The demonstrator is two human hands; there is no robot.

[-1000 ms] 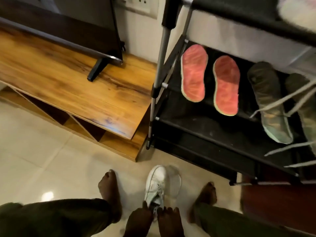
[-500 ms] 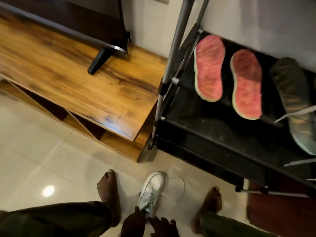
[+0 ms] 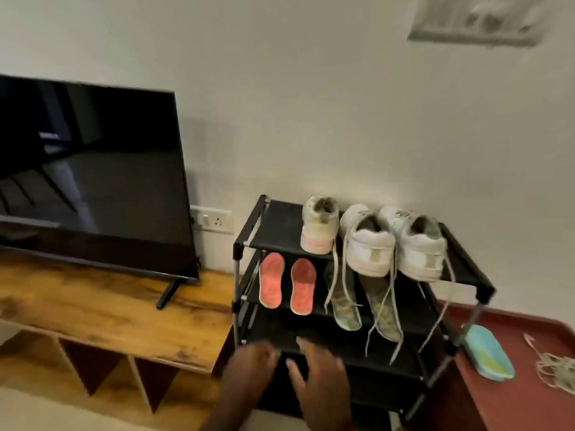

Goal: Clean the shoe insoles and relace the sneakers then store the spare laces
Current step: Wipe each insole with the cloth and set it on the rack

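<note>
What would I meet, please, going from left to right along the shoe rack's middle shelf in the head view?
left pink insole → right pink insole → left grey-green insole → right grey-green insole

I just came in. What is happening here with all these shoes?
A person is at a black shoe rack. Three white sneakers sit on its top shelf, with long laces hanging loose. Two pink insoles and two greenish insoles lie on the middle shelf. Both hands are low before the rack; the right hand is spread and empty, the left hand too blurred to read. A bundle of laces lies on the red surface at the right.
</note>
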